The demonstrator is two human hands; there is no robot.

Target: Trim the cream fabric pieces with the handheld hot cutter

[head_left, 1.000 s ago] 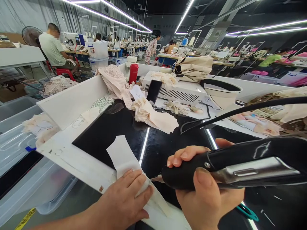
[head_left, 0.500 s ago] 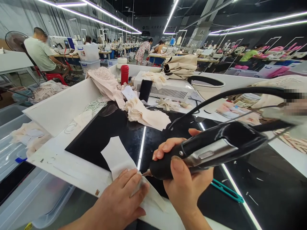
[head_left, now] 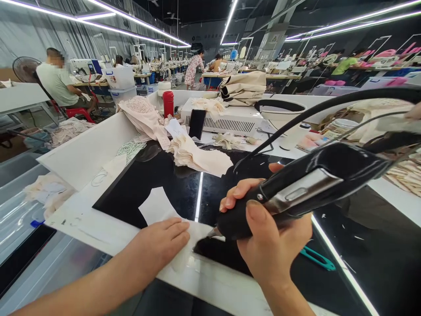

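Observation:
My right hand [head_left: 266, 232] is wrapped round a black handheld tool [head_left: 315, 184] with a metal lever and a cable at its back. The tool's pointed metal tip touches the edge of a pale cloth piece [head_left: 197, 235] on the glossy black board [head_left: 131, 188]. Pressing flat on the cloth, my left hand [head_left: 161, 243] lies with its fingers stretched close together, left of the tip. A white pattern-shaped piece [head_left: 158, 204] shows beyond my left fingers. Farther back on the board lies a stack of cream cloth pieces [head_left: 204, 160].
A teal tool [head_left: 317, 259] lies right of my right hand. Behind the board are a phone [head_left: 197, 123], a red bottle [head_left: 168, 104] and a white box [head_left: 226, 125] with folded cloth on top. Clear bins stand at left. Several people sit or stand farther off.
The tool in my right hand has moved right, and its tip now sits farther right. My left hand has slid left, lying flatter. The near part of the cloth has shifted left.

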